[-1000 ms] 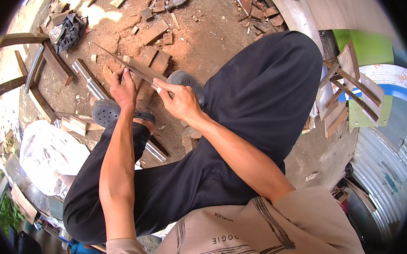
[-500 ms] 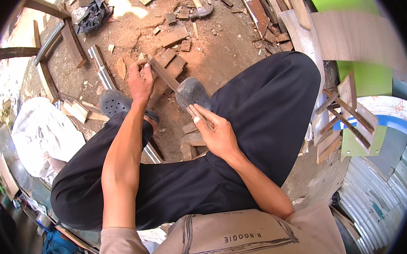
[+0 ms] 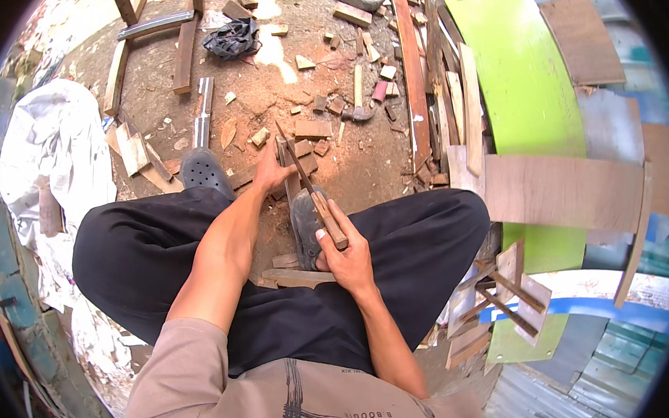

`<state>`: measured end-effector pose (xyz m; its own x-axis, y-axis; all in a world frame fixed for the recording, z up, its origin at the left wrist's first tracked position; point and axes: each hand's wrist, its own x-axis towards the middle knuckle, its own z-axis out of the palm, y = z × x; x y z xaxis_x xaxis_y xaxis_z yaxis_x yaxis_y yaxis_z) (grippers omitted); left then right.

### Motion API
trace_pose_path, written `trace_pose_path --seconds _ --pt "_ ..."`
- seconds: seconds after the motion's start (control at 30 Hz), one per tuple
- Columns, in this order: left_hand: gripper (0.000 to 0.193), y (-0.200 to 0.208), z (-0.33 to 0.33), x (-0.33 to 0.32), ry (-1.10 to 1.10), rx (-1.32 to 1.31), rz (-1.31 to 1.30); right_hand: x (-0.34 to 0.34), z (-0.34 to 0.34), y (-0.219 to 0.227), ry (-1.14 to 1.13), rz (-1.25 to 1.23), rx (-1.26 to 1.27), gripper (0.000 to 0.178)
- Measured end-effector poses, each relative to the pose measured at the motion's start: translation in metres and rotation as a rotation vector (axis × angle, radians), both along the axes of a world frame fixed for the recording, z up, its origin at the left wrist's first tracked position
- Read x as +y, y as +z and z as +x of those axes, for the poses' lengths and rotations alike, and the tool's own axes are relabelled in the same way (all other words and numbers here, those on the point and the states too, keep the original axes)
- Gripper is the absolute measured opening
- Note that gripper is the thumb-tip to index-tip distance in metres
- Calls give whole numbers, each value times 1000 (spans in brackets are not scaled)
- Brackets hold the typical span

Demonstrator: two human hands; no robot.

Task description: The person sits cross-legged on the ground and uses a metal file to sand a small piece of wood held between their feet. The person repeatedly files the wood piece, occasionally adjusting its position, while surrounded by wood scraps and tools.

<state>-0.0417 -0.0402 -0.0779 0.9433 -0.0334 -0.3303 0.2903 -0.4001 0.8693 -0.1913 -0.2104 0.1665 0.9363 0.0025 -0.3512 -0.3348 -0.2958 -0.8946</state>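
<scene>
Well, the wooden-handled tool (image 3: 321,208): between the person's knees, seen across the right shoe (image 3: 305,222), its thin dark blade aimed at eleven o'clock.
Right hand (image 3: 349,258): at the tool's five o'clock, curled closed about the handle, thumb on one side, fingers on the other.
Left hand (image 3: 271,171): at ten o'clock, thumb stretched out toward the blade — the fingers are partly hidden, so I cannot tell how far they close or whether they grip.
Wood strip (image 3: 292,182): just beside that left hand, running down toward the right shoe.
Left shoe (image 3: 205,173): grey, holed, between nine and ten.
Offcuts (image 3: 313,128): scattered at twelve, on ground dusted reddish.
Hammer (image 3: 358,92): lying at one o'clock.
Black plastic bag (image 3: 231,39): crumpled, farther out at eleven.
Green panel (image 3: 518,75): well apart, at two — a brown sheet (image 3: 563,187) crosses its lower part.
White cloth (image 3: 47,150): bunched, between nine and ten.
</scene>
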Motion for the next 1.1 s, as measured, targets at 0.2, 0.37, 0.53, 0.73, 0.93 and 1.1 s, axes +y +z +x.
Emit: trace_pose_path --seconds 0.2,0.37,0.53,0.73,0.93,1.1 --pt "130 0 -1 -2 12 -24 -51 10 26 35 23 -105 44 54" --pt "129 11 11 -7 78 15 -227 8 30 17 105 -184 -148 52" --pt "127 20 16 -9 2 7 -174 17 36 27 23 -123 60 51" --pt "128 14 13 -20 -21 -33 -28 -8 24 17 -13 -124 -34 50" --pt "114 28 10 -19 -54 -14 -105 -22 24 21 -2 -179 -92 49" --pt "58 42 6 -21 165 -385 112 -25 27 23 8 -122 -89 48"
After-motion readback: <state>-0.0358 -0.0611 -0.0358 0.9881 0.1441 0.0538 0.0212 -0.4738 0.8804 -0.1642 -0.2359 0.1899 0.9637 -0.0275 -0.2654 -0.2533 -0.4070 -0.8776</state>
